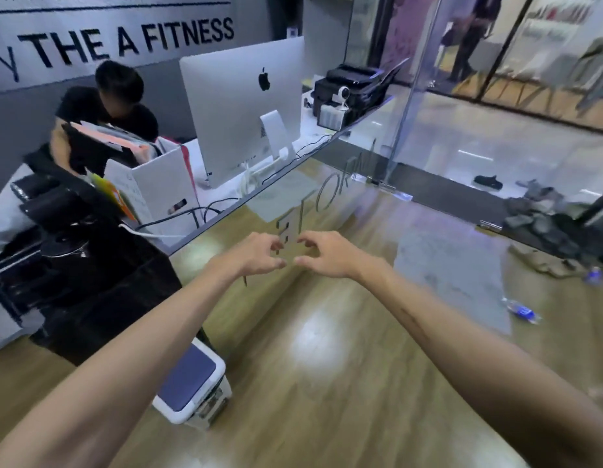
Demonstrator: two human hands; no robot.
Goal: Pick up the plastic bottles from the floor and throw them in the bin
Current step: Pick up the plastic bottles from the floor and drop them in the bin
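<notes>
A clear plastic bottle [522, 311] with a blue label lies on its side on the wooden floor at the right. A second bottle [594, 275] with a blue label lies farther right, near a pile of cloth. A white bin [192, 383] with a purple-blue lid stands on the floor at the lower left, beside the reception desk. My left hand [259, 255] and my right hand [322, 253] are stretched out in front of me, side by side, fingers loosely curled, holding nothing. Both hands are well away from the bottles and the bin.
A reception desk [225, 211] with a silver computer [246, 106], cables and a printer runs along the left; a person [107, 106] sits behind it. A glass wall and door stand at the back right. Shoes and grey cloths [543, 217] lie by the door.
</notes>
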